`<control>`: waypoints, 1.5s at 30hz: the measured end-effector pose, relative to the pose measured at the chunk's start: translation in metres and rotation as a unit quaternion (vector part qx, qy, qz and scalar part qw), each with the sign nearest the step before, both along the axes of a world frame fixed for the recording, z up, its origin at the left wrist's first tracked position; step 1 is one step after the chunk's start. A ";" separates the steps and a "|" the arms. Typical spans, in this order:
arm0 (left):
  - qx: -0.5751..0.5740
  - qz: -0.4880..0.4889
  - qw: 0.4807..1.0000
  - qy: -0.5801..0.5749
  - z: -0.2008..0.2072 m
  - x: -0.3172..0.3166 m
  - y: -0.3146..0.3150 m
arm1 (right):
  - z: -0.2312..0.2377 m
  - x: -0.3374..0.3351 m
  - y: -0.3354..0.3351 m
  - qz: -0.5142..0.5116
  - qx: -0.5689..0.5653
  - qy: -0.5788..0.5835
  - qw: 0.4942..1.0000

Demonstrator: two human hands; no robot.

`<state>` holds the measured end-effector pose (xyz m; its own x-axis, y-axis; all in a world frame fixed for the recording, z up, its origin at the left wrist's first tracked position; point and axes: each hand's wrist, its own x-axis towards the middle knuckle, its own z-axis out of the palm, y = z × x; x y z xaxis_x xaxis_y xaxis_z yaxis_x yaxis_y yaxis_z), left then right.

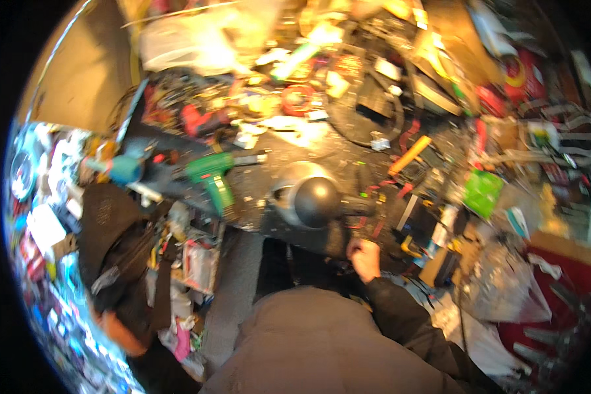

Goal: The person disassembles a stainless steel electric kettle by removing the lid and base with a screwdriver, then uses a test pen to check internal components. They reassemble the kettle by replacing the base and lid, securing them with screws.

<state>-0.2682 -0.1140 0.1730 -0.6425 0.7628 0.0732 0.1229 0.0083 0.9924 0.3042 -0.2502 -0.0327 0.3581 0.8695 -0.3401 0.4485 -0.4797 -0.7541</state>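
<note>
Showing left hand [121, 335] at eight o'clock beside dark fabric [105, 220], grip not discernible; green power tool [215, 176] at nine, possibly falling if brushed by sleeve [156, 365]; domed metal object [317, 202] at centre, possibly tipping if snagged by handle [358, 206]; right hand [365, 259] at four, curled, contents not discernible.

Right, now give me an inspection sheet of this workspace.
Surface: dark, speckled worktop, crowded.
Things at hand: shiny grey domed object, near right grip; dark fabric-like bag, near left grip.
Clutter: green pistol-shaped tool, orange-yellow bar, many blurred small items.
Grips: right one curled by worktop's front edge, left one blurred; neither's hold clear.
Cables: pale looped cable or strap, far right.
Surroundings: tan cardboard panel, upper left; clear plastic bag, right.
</note>
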 end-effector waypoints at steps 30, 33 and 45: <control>0.217 -0.654 0.626 -0.365 0.174 0.438 0.207 | 0.001 0.005 -0.055 -0.264 0.042 0.189 0.945; 0.183 -0.705 0.540 -0.421 0.171 0.535 0.212 | -0.001 0.008 -0.060 -0.274 0.039 0.172 0.945; -0.163 -0.706 0.689 0.009 -0.039 0.729 0.120 | -0.003 0.011 -0.059 -0.240 0.091 0.157 0.954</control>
<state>0.4604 0.0061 0.1342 0.7556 0.6052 -0.2506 0.2479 0.0899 0.9646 0.3150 -0.3097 -0.0355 0.6342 0.6864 -0.3560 -0.0517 -0.4218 -0.9052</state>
